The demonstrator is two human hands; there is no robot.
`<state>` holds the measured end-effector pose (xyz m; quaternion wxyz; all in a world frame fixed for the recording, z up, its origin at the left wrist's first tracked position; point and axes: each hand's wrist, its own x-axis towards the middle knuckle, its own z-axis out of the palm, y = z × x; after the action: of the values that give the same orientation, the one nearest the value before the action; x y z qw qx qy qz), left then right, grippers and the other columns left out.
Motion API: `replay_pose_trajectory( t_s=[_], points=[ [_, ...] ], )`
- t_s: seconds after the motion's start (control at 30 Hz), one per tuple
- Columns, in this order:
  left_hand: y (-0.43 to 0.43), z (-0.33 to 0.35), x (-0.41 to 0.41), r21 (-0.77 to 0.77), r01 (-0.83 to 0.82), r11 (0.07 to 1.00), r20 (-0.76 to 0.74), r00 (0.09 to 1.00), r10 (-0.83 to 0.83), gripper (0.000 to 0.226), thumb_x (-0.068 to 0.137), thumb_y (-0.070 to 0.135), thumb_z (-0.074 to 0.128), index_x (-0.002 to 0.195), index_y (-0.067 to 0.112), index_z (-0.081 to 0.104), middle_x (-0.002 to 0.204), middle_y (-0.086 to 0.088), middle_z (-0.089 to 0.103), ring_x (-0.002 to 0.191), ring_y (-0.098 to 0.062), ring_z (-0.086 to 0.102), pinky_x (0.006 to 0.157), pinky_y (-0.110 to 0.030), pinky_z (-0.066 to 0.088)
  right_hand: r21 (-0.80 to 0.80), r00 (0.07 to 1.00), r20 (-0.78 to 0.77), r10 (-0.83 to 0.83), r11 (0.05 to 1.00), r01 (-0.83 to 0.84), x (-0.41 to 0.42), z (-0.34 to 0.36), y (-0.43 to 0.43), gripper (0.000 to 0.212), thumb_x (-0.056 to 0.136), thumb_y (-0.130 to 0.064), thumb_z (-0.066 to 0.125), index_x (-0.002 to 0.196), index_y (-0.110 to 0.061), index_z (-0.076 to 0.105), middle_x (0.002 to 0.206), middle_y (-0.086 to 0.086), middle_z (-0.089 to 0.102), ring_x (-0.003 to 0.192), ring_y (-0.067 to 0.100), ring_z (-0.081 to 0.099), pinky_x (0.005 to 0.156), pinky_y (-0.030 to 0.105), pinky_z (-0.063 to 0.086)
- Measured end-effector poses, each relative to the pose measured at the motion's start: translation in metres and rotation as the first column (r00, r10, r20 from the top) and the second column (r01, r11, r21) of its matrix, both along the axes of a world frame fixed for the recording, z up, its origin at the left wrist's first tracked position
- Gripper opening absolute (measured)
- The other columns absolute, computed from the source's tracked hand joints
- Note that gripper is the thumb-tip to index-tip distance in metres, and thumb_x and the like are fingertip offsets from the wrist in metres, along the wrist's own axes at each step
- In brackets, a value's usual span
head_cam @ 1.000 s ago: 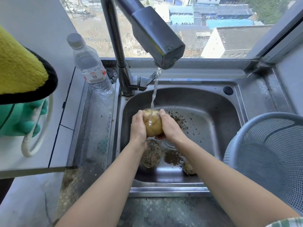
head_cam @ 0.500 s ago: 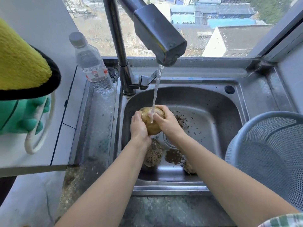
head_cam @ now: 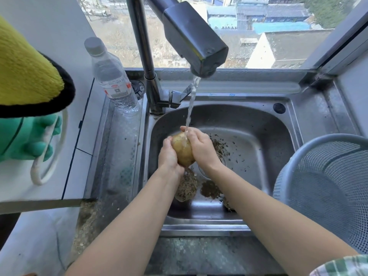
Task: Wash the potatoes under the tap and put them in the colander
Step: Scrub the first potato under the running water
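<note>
- Slid the right hand (head_cam: 201, 148) higher over the potato (head_cam: 182, 150) since half a second before; kept the left hand (head_cam: 169, 156) cupped opposite.
- Held it with both hands curled round, above the sink (head_cam: 258, 126), under the tap (head_cam: 196, 39) water.
- Judged as the washing step, early: left a muddy potato (head_cam: 186, 188) on the sink floor, saw none in the colander (head_cam: 322, 186).
- Called next for a carry rightward over the rim, then release.

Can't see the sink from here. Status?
Left grip, right grip hold one potato under the stream. Dirty potatoes below in sink. Colander at right, nothing blocking.
</note>
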<state>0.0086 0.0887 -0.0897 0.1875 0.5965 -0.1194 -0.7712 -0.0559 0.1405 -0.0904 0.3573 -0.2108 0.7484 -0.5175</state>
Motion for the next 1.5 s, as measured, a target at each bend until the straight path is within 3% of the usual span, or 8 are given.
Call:
replay_pose_trajectory(
  t_s=[0.3, 0.43, 0.6, 0.77, 0.97, 1.13, 1.3, 1.5],
  points=[
    [0.004, 0.002, 0.003, 0.01, -0.007, 1.0, 0.011, 1.0, 0.007, 0.031, 0.1, 0.034, 0.05, 0.108, 0.01, 0.069, 0.104, -0.017, 0.069, 0.1, -0.034, 0.068, 0.089, -0.052, 0.057, 0.234, 0.957, -0.259, 0.13, 0.97, -0.068, 0.0, 0.01, -0.008, 0.04, 0.101, -0.032, 0.041, 0.091, -0.006, 0.071, 0.094, 0.012, 0.072, 0.092, 0.029, 0.065, 0.083, 0.043, 0.052],
    [0.001, 0.001, 0.004, 0.011, 0.016, 1.0, -0.028, 0.999, -0.016, 0.036, 0.098, 0.022, 0.051, 0.066, 0.012, 0.063, 0.075, -0.008, 0.067, 0.075, -0.025, 0.064, 0.081, -0.04, 0.055, 0.324, 0.623, -0.708, 0.333, 0.937, -0.133, 0.024, 0.02, 0.002, 0.041, 0.096, -0.022, 0.034, 0.103, 0.001, 0.067, 0.093, 0.016, 0.068, 0.085, 0.035, 0.065, 0.069, 0.039, 0.055],
    [0.003, 0.006, 0.003, -0.086, 0.098, 0.992, 0.042, 0.995, -0.094, 0.028, 0.102, 0.03, 0.048, 0.09, 0.012, 0.066, 0.098, -0.017, 0.069, 0.095, -0.033, 0.068, 0.09, -0.056, 0.055, 0.419, 0.946, -0.163, 0.281, 0.888, -0.191, -0.018, 0.017, -0.016, 0.039, 0.102, -0.017, 0.032, 0.096, 0.004, 0.065, 0.105, 0.021, 0.065, 0.103, 0.038, 0.059, 0.09, 0.047, 0.047],
    [-0.005, 0.0, 0.004, 0.006, 0.042, 0.999, 0.018, 0.999, -0.042, 0.051, 0.101, 0.032, 0.046, 0.061, 0.012, 0.072, 0.079, -0.011, 0.071, 0.081, -0.027, 0.067, 0.079, -0.042, 0.057, 0.383, 0.677, -0.592, 0.438, 0.891, -0.242, 0.02, 0.026, -0.001, 0.044, 0.098, -0.029, 0.031, 0.121, -0.004, 0.059, 0.12, 0.015, 0.062, 0.111, 0.031, 0.056, 0.093, 0.04, 0.047],
    [0.007, 0.011, 0.003, -0.041, 0.09, 0.995, 0.044, 0.995, -0.088, 0.037, 0.105, 0.032, 0.043, 0.08, 0.014, 0.063, 0.086, -0.014, 0.065, 0.086, -0.03, 0.064, 0.096, -0.055, 0.052, 0.444, 0.951, -0.097, 0.294, 0.868, -0.223, -0.021, 0.014, -0.018, 0.037, 0.099, -0.015, 0.035, 0.095, 0.004, 0.066, 0.104, 0.021, 0.066, 0.099, 0.036, 0.061, 0.091, 0.05, 0.049],
    [-0.002, -0.002, 0.005, 0.007, 0.055, 0.998, 0.003, 0.999, -0.055, 0.058, 0.098, 0.027, 0.048, 0.045, 0.015, 0.066, 0.062, -0.005, 0.068, 0.077, -0.024, 0.064, 0.081, -0.04, 0.056, 0.361, 0.7, -0.607, 0.376, 0.915, -0.178, 0.024, 0.03, 0.002, 0.031, 0.1, -0.022, 0.042, 0.104, -0.002, 0.065, 0.103, 0.018, 0.065, 0.098, 0.036, 0.059, 0.082, 0.044, 0.05],
    [0.002, 0.01, 0.001, -0.048, 0.118, 0.992, 0.052, 0.992, -0.115, 0.035, 0.103, 0.033, 0.044, 0.079, 0.014, 0.061, 0.085, -0.014, 0.064, 0.086, -0.03, 0.064, 0.095, -0.053, 0.053, 0.391, 0.968, -0.099, 0.23, 0.904, -0.175, -0.02, 0.019, -0.019, 0.039, 0.102, -0.021, 0.037, 0.079, 0.001, 0.059, 0.091, 0.02, 0.063, 0.089, 0.034, 0.056, 0.08, 0.042, 0.044],
    [-0.005, 0.004, 0.003, -0.021, 0.079, 0.997, 0.029, 0.997, -0.078, 0.039, 0.1, 0.033, 0.049, 0.072, 0.014, 0.067, 0.081, -0.01, 0.07, 0.083, -0.026, 0.067, 0.079, -0.044, 0.057, 0.331, 0.796, -0.498, 0.345, 0.924, -0.194, 0.013, 0.027, 0.0, 0.034, 0.101, -0.032, 0.037, 0.104, -0.01, 0.063, 0.104, 0.011, 0.064, 0.097, 0.029, 0.058, 0.081, 0.04, 0.048]
  ],
)
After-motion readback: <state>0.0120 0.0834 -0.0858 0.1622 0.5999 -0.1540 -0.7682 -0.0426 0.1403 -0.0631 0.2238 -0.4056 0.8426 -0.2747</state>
